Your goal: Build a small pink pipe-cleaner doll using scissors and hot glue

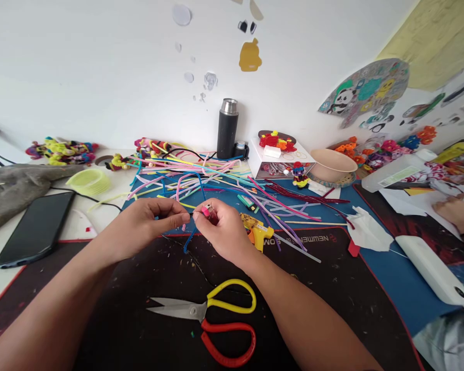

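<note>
scissors 1 | glue gun 1 | phone 1 | flask 1 | pipe cleaners uncountable

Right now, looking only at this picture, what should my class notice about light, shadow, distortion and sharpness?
Head view: diffuse light, a soft shadow beside the black flask; head view: wide-angle stretching, plain in the forearms near the lower corners; head view: scissors fairly crisp, the pink piece in the right hand too small to read.

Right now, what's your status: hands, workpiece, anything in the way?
Left hand pinching dark strand. Right hand holding small pink piece. Scissors on mat, blades slightly parted. Yellow glue gun close beside right hand.
</note>
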Demonstrator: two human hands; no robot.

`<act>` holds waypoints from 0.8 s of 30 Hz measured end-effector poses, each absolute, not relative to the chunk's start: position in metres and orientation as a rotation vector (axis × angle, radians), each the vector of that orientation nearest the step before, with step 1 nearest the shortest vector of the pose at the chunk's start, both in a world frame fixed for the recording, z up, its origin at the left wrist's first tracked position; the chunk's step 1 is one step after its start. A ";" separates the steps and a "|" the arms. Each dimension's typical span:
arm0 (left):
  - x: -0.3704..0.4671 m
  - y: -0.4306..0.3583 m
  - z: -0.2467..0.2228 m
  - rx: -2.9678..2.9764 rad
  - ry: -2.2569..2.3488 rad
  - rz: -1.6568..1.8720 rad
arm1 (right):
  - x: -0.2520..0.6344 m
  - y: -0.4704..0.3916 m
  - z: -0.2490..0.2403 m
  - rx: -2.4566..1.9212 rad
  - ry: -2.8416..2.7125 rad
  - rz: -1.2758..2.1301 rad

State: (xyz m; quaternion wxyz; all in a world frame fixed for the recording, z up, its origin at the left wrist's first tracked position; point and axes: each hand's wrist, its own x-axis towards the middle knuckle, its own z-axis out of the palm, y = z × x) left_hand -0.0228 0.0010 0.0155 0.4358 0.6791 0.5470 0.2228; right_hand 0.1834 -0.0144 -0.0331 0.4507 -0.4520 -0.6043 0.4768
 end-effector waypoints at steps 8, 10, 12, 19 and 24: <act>-0.018 0.002 0.013 1.649 1.310 0.607 | 0.178 -0.016 -0.030 -1.114 -1.368 1.228; -0.017 0.002 0.011 1.653 1.308 0.615 | 0.178 -0.015 -0.030 -1.118 -1.335 1.242; -0.016 0.002 0.009 1.652 1.299 0.609 | 0.178 -0.014 -0.031 -1.133 -1.310 1.263; -0.011 0.000 0.003 1.613 1.216 0.602 | 0.176 -0.015 -0.036 -1.127 -1.232 1.374; -0.008 -0.001 0.000 1.598 1.219 0.619 | 0.176 -0.013 -0.037 -1.080 -1.182 1.428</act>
